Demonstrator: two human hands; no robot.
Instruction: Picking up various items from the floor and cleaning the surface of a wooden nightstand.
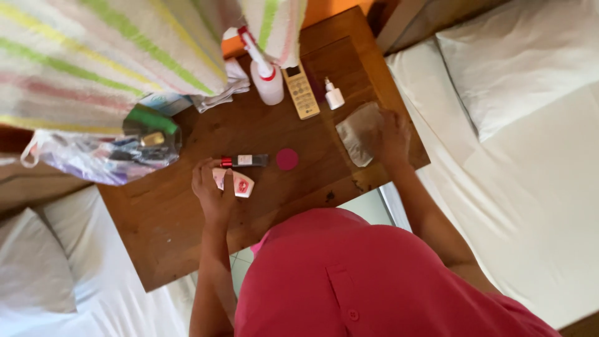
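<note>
From the head camera, the left hand (213, 187) is closed around a small white-and-red packet (242, 184) near the front of the wooden desk (187, 231). The right hand (392, 138) lies flat and open, pressing a crumpled grey cloth (357, 132) at the desk's right edge. Between the two hands lie a dark tube (244, 161) and a round pink lid (287, 159); behind them stand a white spray bottle (267, 78) and a remote control (301, 92).
</note>
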